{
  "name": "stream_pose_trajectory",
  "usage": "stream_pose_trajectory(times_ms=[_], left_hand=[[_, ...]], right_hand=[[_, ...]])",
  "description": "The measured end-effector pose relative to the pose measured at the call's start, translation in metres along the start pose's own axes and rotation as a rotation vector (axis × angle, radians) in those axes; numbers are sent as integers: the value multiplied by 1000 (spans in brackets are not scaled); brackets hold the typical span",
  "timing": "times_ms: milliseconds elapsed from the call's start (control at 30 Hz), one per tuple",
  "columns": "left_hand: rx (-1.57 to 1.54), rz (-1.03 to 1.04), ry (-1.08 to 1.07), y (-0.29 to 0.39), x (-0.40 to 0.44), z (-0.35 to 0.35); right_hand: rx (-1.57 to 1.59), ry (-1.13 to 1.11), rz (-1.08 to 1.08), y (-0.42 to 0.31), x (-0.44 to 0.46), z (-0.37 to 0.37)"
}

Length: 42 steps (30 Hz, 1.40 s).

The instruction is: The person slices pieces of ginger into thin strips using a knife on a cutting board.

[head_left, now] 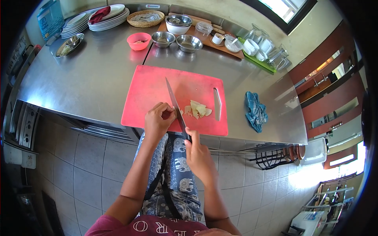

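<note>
My right hand (200, 155) grips the dark handle of a long kitchen knife (173, 96), its blade pointing away from me over the red cutting board (149, 84). On the board's near edge my left hand (158, 120) is closed, fingertips curled beside the blade. A pale bit shows by the fingertips and blade, too small to name; whatever else the fingers hold is hidden. Right of the blade lies a small pile of pale, thin-cut pieces (198, 109), perhaps a peeled vegetable. The board has a slot handle at its right end.
Behind the board stand a pink bowl (138, 41) and two steel bowls (189, 43). A crumpled blue cloth (256, 112) lies to the right. Stacked plates (109, 23) and an oval metal dish (70, 45) are at back left. Cups and glasses fill a green tray (263, 66).
</note>
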State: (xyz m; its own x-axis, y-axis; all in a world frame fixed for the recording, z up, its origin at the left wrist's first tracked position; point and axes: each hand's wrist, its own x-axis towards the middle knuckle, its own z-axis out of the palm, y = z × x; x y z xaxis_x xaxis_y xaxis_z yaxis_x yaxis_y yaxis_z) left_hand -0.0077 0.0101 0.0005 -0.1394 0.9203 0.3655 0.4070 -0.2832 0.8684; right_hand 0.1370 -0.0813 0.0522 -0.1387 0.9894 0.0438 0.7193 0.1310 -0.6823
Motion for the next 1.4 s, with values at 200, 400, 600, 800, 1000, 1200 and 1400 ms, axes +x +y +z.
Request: stream_pose_trajectory(times_ms=[200, 400, 600, 800, 1000, 1200, 1400], left_hand=[[4, 4, 3, -5, 0, -2], [-12, 20, 24, -5, 0, 0], [37, -25, 34, 1, 0, 0], [33, -18, 60, -3, -1, 4], [31, -14, 71, 0, -2, 2], [43, 17, 77, -1, -3, 3], [24, 28, 55, -5, -2, 2]], right_hand=[[-256, -74, 102, -27, 11, 13], [-110, -10, 44, -12, 14, 10], [49, -32, -14, 6, -6, -10], [12, -147, 127, -2, -42, -36], [16, -191, 154, 6, -81, -59], [121, -166, 229, 13, -74, -48], [97, -111, 249, 1, -38, -29]])
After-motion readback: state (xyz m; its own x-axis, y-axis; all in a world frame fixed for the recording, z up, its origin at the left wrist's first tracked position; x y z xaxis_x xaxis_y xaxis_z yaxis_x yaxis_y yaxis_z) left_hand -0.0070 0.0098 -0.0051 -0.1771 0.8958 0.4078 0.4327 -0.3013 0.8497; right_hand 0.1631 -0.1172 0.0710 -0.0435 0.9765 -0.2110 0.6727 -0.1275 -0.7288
